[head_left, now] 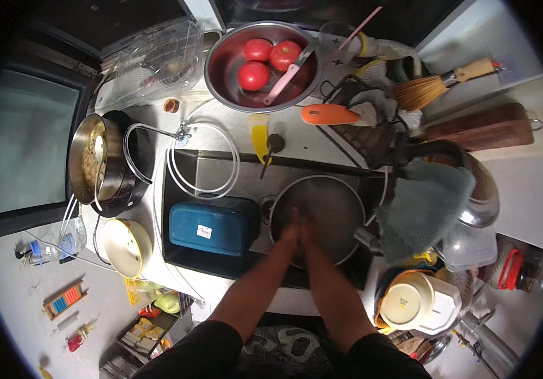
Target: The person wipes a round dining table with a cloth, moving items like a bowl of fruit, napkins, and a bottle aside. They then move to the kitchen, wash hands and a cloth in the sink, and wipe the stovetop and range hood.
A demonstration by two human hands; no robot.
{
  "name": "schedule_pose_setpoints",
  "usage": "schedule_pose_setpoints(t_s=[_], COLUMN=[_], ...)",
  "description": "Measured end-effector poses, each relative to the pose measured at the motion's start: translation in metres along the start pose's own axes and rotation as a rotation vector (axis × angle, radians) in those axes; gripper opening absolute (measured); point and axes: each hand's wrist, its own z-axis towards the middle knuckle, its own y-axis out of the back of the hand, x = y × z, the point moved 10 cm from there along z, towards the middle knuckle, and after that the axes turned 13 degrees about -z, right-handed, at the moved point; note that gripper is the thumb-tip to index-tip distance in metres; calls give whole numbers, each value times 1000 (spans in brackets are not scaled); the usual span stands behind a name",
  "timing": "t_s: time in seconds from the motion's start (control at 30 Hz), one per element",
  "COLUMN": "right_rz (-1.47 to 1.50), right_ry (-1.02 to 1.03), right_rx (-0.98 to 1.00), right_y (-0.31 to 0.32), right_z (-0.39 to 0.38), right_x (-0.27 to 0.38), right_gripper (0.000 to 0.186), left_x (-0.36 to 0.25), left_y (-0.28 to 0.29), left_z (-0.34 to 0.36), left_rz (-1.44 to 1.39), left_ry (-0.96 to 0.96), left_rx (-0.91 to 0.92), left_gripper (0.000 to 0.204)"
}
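A round dark frying pan (337,199) with a pale rim sits in the right part of the sink (211,169), its contents murky. Both my arms reach down over it. My left hand (293,228) and my right hand (308,228) are close together, touching or nearly so, at the pan's left side. Their fingers are dark and smeared, so I cannot make out whether they hold anything. Left of the pan, a blue rectangular basin (230,218) with a white label lies bottom up. A white hose (236,161) loops from the tap (181,134) over the sink.
Behind the sink stands a steel bowl (221,79) with three tomatoes (253,76) and a pink-handled knife (281,85). At the left is a pot (78,170) of food with a ladle. A grey-green cloth (423,208) hangs at the right, above stacked pale bowls (404,303).
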Motion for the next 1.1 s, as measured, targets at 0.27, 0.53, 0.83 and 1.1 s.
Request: schedule_pose_setpoints(t_s=[0.27,0.53,0.83,1.1], right_rz=[-63,672,95,62], right_ry=[366,162,105,311], right_rx=[-332,345,207,-153], right_y=[80,54,75,188], right_z=[-84,-77,-59,-147], right_x=[79,103,88,116], right_gripper=[41,45,45,30], left_x=[-15,-47,-153,-157], left_y=[10,9,-58,0], left_z=[-40,-45,-172,-150], left_rz=[-136,1315,1883,-65], left_ry=[-10,-576,-436,-566], left_rx=[228,82,305,431], left_gripper=[52,55,59,35])
